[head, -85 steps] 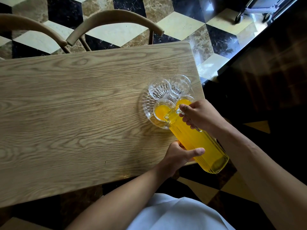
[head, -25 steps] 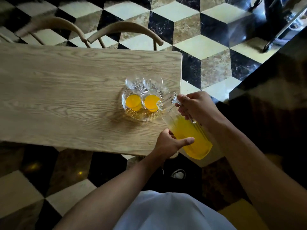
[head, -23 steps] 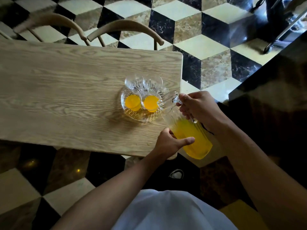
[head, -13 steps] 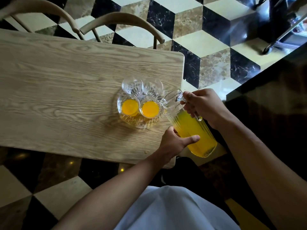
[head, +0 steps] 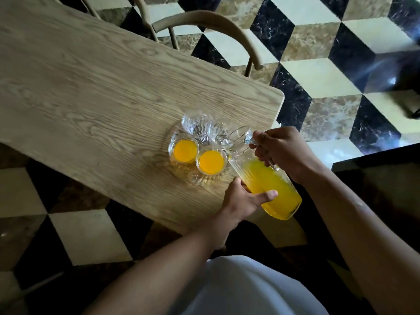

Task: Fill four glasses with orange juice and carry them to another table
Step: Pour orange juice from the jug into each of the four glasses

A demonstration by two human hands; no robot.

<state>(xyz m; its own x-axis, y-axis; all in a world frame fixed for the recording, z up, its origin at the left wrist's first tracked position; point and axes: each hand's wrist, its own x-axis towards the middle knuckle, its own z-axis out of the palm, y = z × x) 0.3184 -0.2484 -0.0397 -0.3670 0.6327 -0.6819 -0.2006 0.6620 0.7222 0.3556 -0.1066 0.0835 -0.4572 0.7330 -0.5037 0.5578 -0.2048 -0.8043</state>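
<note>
At centre frame, on the light wooden tabletop (head: 95, 87), a round cut-glass tray (head: 179, 170) carries four clear glasses – two filled with orange juice (head: 185, 151) (head: 211, 162), two empty (head: 196, 125) (head: 219, 134). The ribbed glass pitcher of juice (head: 270, 189) tilts toward the tray; right hand (head: 284, 151) – its grip curled round the handle; left hand (head: 241, 198) cupping the body, thumb extended.

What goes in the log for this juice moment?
two glasses full | two empty | right hand on pitcher handle | left hand steadies body
</note>
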